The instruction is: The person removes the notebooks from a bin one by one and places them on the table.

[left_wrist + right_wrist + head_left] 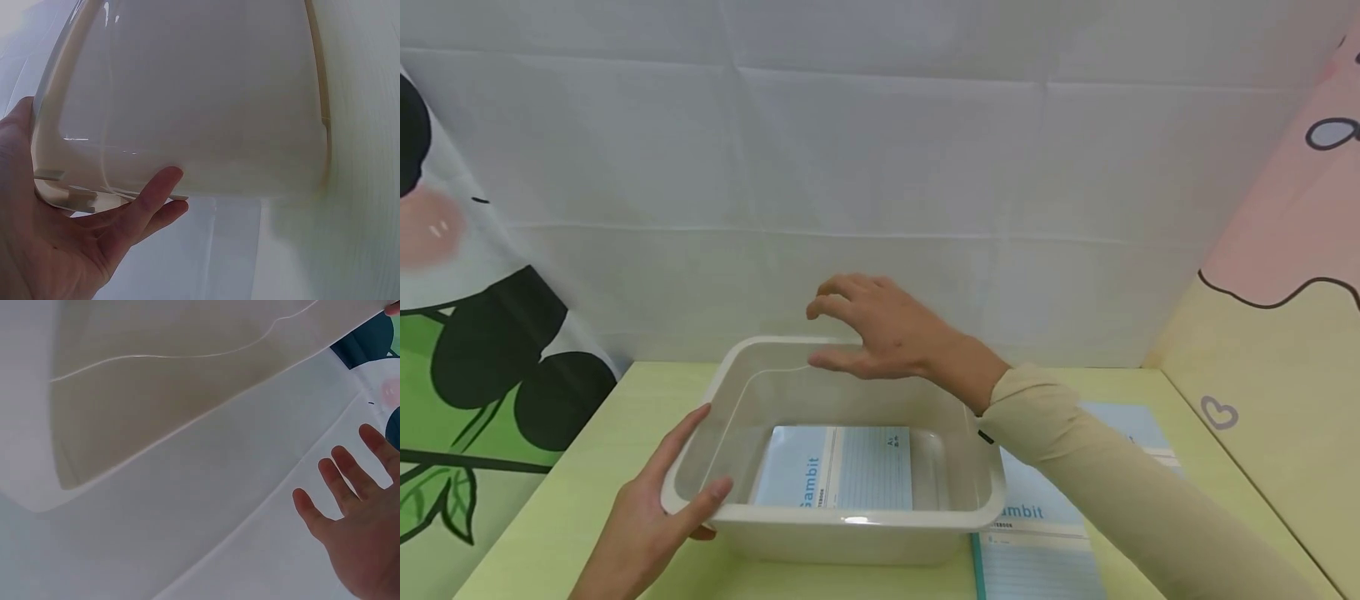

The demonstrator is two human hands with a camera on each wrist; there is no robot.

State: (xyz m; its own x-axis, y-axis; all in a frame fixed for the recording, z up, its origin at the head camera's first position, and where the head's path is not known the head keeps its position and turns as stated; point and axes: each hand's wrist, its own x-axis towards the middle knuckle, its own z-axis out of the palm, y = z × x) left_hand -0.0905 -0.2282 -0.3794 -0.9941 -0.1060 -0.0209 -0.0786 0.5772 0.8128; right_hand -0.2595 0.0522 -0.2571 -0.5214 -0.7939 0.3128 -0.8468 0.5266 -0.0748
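Observation:
A white plastic basin (857, 520) stands on the table, with a light-blue notebook (872, 467) lying flat on its bottom. My left hand (643, 512) grips the basin's near left corner, thumb on the rim and fingers outside; the left wrist view shows those fingers (164, 181) against the basin's outer wall. Over the far rim hovers my right hand (883, 329), holding nothing. Its fingers (350, 472) are spread apart in the right wrist view, off to the side of the basin.
To the basin's right, a blue notebook (1037, 558) lies on the pale yellow table (662, 387), partly hidden by the basin and right sleeve (1097, 475). Another blue notebook (1131, 425) shows behind the sleeve. A white cloth (880, 167) hangs behind the table, with patterned panels at both sides.

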